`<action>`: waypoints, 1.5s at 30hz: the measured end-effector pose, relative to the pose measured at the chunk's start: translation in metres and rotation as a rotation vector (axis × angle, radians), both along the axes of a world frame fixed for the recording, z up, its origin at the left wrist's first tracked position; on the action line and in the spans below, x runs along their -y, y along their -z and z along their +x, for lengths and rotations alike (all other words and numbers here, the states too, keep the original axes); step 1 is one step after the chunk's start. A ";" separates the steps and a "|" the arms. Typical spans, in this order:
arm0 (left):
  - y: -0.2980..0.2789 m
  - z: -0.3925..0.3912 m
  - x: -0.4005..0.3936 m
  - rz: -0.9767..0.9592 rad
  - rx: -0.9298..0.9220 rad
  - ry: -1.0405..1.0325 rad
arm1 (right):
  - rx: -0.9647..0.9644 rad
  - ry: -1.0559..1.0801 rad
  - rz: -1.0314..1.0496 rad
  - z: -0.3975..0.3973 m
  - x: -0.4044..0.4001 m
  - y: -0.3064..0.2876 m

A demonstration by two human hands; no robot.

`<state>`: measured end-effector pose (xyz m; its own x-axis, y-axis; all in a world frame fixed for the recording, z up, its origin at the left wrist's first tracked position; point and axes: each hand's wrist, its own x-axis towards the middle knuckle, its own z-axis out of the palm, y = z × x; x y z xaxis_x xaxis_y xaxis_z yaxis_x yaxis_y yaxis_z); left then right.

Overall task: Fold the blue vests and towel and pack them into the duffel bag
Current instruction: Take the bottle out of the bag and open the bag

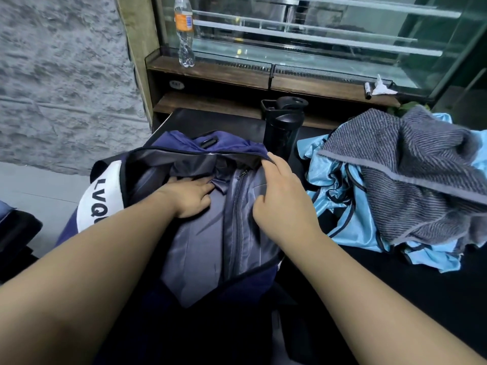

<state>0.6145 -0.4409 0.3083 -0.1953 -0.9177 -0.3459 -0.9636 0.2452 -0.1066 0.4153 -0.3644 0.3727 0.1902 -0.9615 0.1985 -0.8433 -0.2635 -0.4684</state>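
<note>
Where towel (411,175) lies, vests (342,196) are half-hidden.

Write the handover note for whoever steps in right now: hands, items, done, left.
Left hand: flat, pressing the grey lining inside the open duffel bag.
Right hand: fingers on the bag's far opening edge, holding it apart.
Blue vests: crumpled heap on the black table, right of the bag.
Towel: grey striped, draped unfolded over the vests.
Done: bag opened.
Left: fold vests and towel, pack them.
</note>
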 end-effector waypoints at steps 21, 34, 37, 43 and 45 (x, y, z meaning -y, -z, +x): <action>-0.073 0.011 -0.132 0.292 0.381 -0.003 | -0.887 -0.553 0.124 0.020 -0.041 0.033; -0.060 0.066 -0.134 0.155 0.425 -0.337 | -1.027 -0.230 0.322 0.008 -0.051 -0.004; -0.064 0.064 -0.138 0.091 0.431 -0.278 | -0.969 -0.331 0.245 0.006 -0.058 0.000; -0.076 0.019 -0.169 -0.057 0.019 -0.114 | -0.915 -0.381 -0.198 -0.009 -0.079 0.031; -0.070 -0.007 -0.186 -0.079 -0.078 -0.115 | -0.849 -0.351 -0.335 -0.013 -0.085 0.048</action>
<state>0.6074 -0.2552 0.3784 -0.1104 -0.9594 -0.2596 -0.9910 0.1262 -0.0451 0.4022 -0.2790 0.3243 0.6607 -0.7416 0.1163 -0.7138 -0.5727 0.4032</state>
